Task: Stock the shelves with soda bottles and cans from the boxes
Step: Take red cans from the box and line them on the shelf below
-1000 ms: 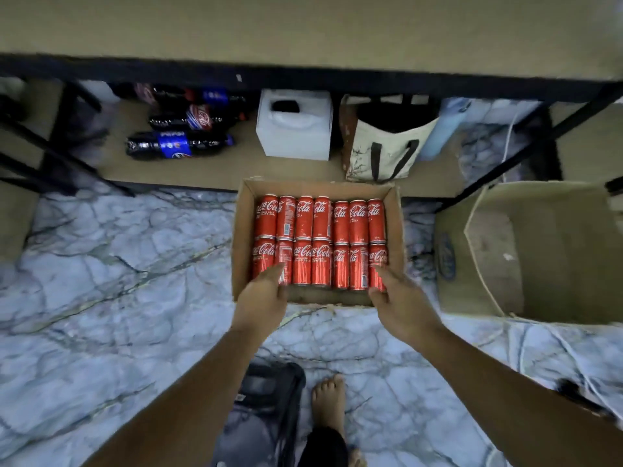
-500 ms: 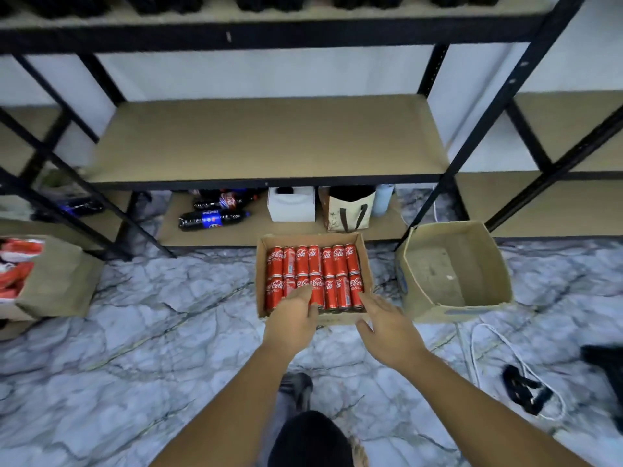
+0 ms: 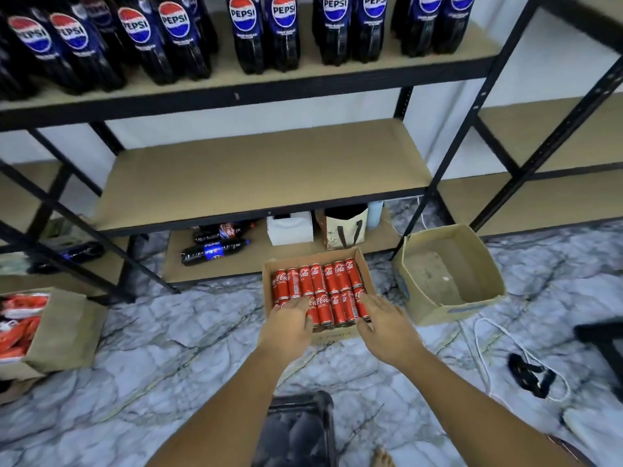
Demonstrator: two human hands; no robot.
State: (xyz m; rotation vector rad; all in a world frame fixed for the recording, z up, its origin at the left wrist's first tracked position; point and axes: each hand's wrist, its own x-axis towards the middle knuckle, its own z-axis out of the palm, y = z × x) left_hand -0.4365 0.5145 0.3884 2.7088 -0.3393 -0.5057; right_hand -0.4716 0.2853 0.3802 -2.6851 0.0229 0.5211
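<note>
A shallow cardboard box on the marble floor holds two rows of red Coca-Cola cans lying on their sides. My left hand rests on the near-left cans, fingers spread over them. My right hand touches the near-right cans with straight fingers. Neither hand has lifted a can. Above stands a black metal rack with a bare brown middle shelf. Its upper shelf carries several upright Pepsi bottles.
An empty cardboard box sits right of the can box. A box of red packs stands at the left. The bottom shelf holds lying bottles, a white container and a tote bag. A white cord lies right.
The view has risen and pulled back, so the middle and upper shelves now show. Both hands have slid from the box's near edge onto the near row of cans.
</note>
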